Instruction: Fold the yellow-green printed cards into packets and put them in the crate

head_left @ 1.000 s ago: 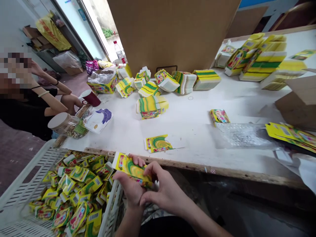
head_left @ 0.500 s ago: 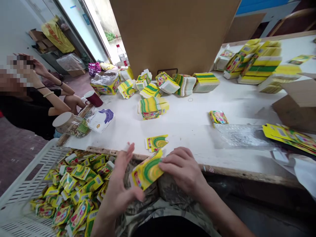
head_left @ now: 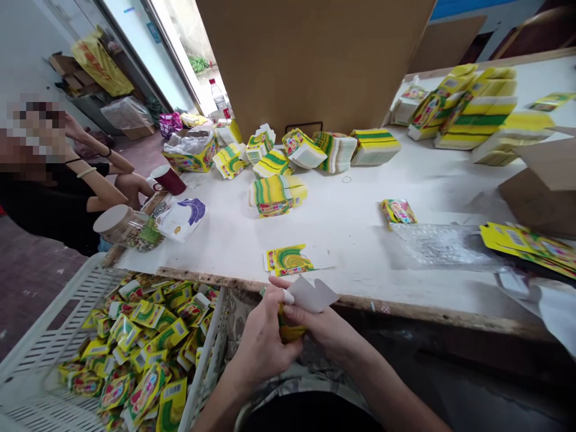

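Over my lap, near the table's front edge, both my hands close on one small yellow-green printed carton (head_left: 290, 332). My left hand (head_left: 265, 339) wraps round its left side. My right hand (head_left: 321, 324) grips it from the right, thumb near the upper end. A pale inner flap (head_left: 315, 295) sticks up between the hands; the carton's lower part is mostly hidden by fingers. Just beyond, a flat yellow carton (head_left: 290, 260) lies on the table. To my left stands a white plastic basket (head_left: 211, 348) heaped with folded cartons (head_left: 139, 354).
Stacks of flat cartons (head_left: 375, 147) line the cardboard sheet (head_left: 310, 66). A clear plastic bag (head_left: 445, 246) and a small filled carton (head_left: 399, 212) lie to the right. A lidded jar (head_left: 130, 228) and a dark red mug (head_left: 167, 180) stand at left, beside a seated person (head_left: 49, 204).
My left hand, open before, has come in and closed on the carton. The flat carton has turned in my hands, and its pale inner side now shows.
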Action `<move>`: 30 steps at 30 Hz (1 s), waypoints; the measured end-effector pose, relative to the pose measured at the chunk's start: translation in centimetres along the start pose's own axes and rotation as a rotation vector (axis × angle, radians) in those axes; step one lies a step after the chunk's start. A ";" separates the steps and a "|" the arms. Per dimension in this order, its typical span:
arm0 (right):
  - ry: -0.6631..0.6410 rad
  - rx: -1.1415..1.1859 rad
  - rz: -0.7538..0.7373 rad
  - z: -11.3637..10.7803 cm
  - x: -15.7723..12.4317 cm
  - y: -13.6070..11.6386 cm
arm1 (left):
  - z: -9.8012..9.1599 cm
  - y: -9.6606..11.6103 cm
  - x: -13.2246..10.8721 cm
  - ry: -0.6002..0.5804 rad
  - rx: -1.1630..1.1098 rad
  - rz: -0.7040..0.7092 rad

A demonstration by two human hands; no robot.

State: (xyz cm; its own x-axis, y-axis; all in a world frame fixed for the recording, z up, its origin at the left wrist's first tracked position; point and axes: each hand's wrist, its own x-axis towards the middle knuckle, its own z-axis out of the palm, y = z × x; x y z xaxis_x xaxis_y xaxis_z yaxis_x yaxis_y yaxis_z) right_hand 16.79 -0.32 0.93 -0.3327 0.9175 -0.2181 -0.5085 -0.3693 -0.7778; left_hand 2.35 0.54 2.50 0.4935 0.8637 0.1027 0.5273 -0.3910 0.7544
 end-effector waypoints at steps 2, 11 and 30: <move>0.003 -0.049 -0.042 -0.1 0.2 0.0 | -0.4 0.0 0.3 -0.061 -0.005 -0.057; 0.099 -0.871 -0.461 -0.7 0.0 -0.1 | 0.6 -1.8 0.4 0.107 0.108 -0.114; 0.002 -0.854 -0.395 -0.9 0.0 -2.1 | -2.2 -1.6 -0.4 0.238 -0.114 -0.218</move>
State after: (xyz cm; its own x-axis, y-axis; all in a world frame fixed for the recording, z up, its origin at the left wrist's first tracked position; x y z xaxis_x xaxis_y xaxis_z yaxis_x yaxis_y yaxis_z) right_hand 18.57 0.55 2.02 -0.2588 0.9537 0.1532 0.1702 0.2012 -0.9646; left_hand -0.22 1.57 2.70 0.1951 0.9783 0.0693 0.5150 -0.1623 0.8416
